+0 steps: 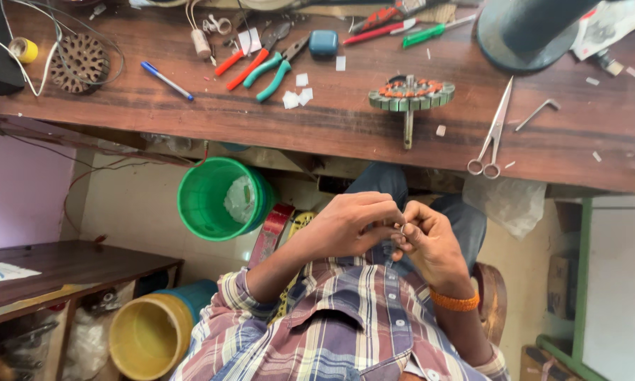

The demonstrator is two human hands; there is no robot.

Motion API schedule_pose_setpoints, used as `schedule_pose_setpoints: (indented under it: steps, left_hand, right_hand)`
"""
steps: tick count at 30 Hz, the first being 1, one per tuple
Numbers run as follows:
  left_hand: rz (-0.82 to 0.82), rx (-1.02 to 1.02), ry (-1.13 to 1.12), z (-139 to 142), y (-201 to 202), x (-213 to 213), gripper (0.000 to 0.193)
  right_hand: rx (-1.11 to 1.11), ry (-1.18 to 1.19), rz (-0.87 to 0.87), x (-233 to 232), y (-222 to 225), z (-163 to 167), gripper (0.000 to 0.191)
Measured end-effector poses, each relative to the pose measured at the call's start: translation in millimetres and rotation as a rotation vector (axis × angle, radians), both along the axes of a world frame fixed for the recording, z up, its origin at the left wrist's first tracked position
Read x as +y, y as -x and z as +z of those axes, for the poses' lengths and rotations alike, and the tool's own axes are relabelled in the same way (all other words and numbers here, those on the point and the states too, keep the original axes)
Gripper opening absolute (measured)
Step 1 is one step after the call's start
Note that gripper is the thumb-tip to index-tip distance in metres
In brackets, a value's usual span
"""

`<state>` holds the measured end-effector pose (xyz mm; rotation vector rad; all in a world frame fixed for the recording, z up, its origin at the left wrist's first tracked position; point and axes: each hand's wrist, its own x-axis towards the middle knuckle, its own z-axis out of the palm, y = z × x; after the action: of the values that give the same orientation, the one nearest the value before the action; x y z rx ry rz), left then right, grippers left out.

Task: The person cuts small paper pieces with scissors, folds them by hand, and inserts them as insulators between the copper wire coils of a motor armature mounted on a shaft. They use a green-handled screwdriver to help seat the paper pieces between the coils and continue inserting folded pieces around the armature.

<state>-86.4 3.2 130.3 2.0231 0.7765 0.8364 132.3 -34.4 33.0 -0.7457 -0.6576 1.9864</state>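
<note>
My left hand (352, 226) and my right hand (430, 240) meet in front of my chest, below the wooden bench edge. Their fingertips pinch one small pale piece (403, 228) between them; it is too small to tell what it is. My right wrist wears an orange band (455, 302). On the wooden bench (345, 120) above my hands stands a round motor stator (411, 94) with orange windings and a shaft pointing toward me. Steel scissors (493, 134) lie to its right.
Green-handled pliers (271, 70), red-handled cutters (250, 60), a blue pen (166, 80), a hex key (537, 113) and paper scraps litter the bench. A green bucket (215, 201) and a yellow bucket (148, 335) stand on the floor at left. A low wooden table (63, 264) is at far left.
</note>
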Motion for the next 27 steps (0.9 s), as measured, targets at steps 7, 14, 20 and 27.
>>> schedule_pose_setpoints:
  steps: [7,14,20,27]
  left_hand:
    - [-0.078,0.014,0.051,-18.0,-1.5,1.4,0.014]
    - [-0.055,0.071,-0.124,-17.6,-12.2,29.8,0.040]
    - [0.203,0.097,-0.559,-43.5,-11.2,92.6,0.048]
    - [0.226,0.170,-0.602,-75.7,-25.3,150.2,0.062]
  right_hand:
    - [0.023,0.073,0.055,-8.1,-3.0,-19.1,0.030]
    - [0.348,0.028,-0.209,-12.1,-0.9,-30.1,0.022]
    - [0.421,-0.079,-0.329,-20.8,-20.6,-29.4,0.018]
    - [0.343,-0.180,-0.509,-37.0,-36.8,-32.4,0.018]
